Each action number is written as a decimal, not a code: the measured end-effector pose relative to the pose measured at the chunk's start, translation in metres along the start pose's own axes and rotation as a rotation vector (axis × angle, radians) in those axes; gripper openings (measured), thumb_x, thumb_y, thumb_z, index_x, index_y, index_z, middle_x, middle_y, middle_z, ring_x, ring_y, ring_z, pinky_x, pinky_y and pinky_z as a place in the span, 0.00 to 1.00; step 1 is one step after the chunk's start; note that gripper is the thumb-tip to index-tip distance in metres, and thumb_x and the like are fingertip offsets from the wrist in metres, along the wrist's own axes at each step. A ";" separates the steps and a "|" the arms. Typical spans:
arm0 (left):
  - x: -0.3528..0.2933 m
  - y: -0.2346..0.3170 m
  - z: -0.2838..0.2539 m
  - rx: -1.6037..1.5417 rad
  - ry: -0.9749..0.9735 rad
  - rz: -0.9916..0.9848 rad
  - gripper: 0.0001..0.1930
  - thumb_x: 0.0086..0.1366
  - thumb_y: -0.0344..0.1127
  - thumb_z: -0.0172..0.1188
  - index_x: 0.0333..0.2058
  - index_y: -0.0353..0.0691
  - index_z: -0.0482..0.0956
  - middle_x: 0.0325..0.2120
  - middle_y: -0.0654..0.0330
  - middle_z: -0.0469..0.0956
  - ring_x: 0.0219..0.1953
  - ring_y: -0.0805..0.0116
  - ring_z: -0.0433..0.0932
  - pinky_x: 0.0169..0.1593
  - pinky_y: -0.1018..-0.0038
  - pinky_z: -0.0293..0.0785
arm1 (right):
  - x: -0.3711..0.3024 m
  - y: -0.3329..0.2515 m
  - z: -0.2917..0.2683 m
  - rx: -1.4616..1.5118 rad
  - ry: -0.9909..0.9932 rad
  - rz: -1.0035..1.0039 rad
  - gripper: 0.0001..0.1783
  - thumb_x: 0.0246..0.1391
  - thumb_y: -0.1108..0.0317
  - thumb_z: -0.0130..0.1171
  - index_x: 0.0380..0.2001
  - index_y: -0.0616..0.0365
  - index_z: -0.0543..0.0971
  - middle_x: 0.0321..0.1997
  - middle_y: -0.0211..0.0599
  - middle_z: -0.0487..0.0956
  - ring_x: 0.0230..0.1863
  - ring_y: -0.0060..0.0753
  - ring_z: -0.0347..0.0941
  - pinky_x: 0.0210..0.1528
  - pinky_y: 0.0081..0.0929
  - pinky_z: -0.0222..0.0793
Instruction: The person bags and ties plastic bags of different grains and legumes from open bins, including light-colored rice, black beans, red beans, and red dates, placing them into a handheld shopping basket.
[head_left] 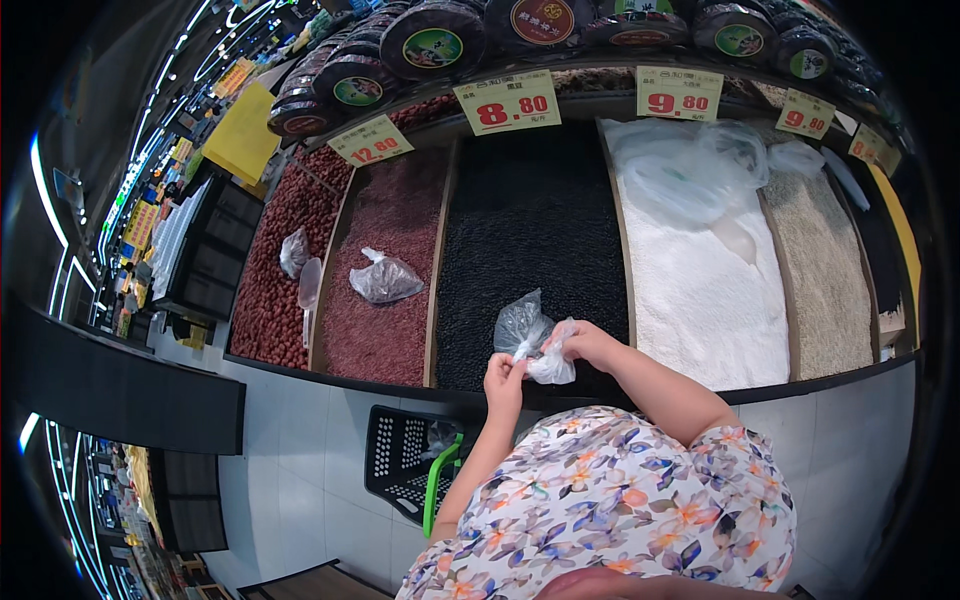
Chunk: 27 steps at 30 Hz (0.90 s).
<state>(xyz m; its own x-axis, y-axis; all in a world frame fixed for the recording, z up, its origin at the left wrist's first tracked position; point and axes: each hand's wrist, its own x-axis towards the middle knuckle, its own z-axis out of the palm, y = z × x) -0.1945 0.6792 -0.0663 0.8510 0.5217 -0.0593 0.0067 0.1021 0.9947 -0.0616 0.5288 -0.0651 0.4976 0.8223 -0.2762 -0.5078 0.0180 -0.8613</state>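
Both hands are up together over the front edge of the black bean bin [530, 230], working a thin clear plastic bag [530, 340]. The left hand [503, 378] pinches the bag's lower edge from below, and the right hand [585, 345] grips the crumpled part just beside it, so the bag is stretched between the two. It looks like the mouth of the bag is being teased open; the film seems stuck to itself, so the fingers will likely need to rub the layers apart. Off past the left hand, another filled bag [385, 280] lies on the red beans, with a scoop [309, 290] further left. Beyond the right hand sits the white rice bin [700, 290]. Below the hands stands a black basket [405, 465].
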 end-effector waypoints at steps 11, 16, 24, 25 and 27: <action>-0.007 0.083 0.002 -0.130 -0.147 -0.175 0.16 0.56 0.30 0.56 0.44 0.32 0.70 0.30 0.60 0.74 0.26 0.75 0.73 0.31 0.79 0.72 | -0.029 -0.029 0.030 -0.751 0.076 -0.280 0.23 0.41 0.65 0.63 0.42 0.59 0.72 0.39 0.39 0.75 0.32 0.29 0.74 0.37 0.25 0.70; -0.013 0.110 0.004 -0.002 -0.168 0.039 0.19 0.51 0.24 0.60 0.44 0.30 0.71 0.34 0.58 0.75 0.35 0.76 0.74 0.39 0.81 0.70 | -0.021 -0.035 0.045 -0.911 0.112 -0.347 0.28 0.40 0.63 0.64 0.47 0.56 0.69 0.43 0.41 0.72 0.30 0.33 0.73 0.37 0.29 0.71; -0.014 0.123 -0.006 0.106 0.036 0.272 0.21 0.51 0.18 0.55 0.47 0.30 0.69 0.40 0.56 0.72 0.41 0.72 0.72 0.46 0.78 0.69 | 0.005 -0.031 0.038 -0.909 0.308 -0.509 0.08 0.41 0.65 0.56 0.23 0.59 0.74 0.26 0.41 0.73 0.32 0.42 0.72 0.35 0.33 0.68; -0.012 0.123 -0.011 0.142 0.077 0.305 0.21 0.51 0.17 0.54 0.47 0.30 0.69 0.40 0.55 0.72 0.41 0.72 0.72 0.45 0.78 0.69 | 0.004 -0.033 0.037 -0.885 0.333 -0.521 0.08 0.42 0.66 0.56 0.24 0.59 0.73 0.25 0.40 0.73 0.29 0.39 0.72 0.33 0.32 0.68; -0.010 0.125 -0.018 0.145 0.168 0.347 0.19 0.52 0.16 0.52 0.45 0.30 0.70 0.36 0.58 0.73 0.38 0.73 0.73 0.44 0.79 0.69 | 0.002 -0.035 0.034 -0.861 0.353 -0.530 0.07 0.44 0.67 0.55 0.24 0.59 0.73 0.25 0.39 0.73 0.26 0.36 0.73 0.30 0.31 0.68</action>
<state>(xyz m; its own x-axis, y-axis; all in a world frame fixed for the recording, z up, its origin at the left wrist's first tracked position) -0.2117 0.7014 0.0568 0.7183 0.6366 0.2806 -0.1812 -0.2182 0.9589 -0.0661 0.5492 -0.0212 0.7546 0.6135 0.2330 0.4313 -0.1960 -0.8806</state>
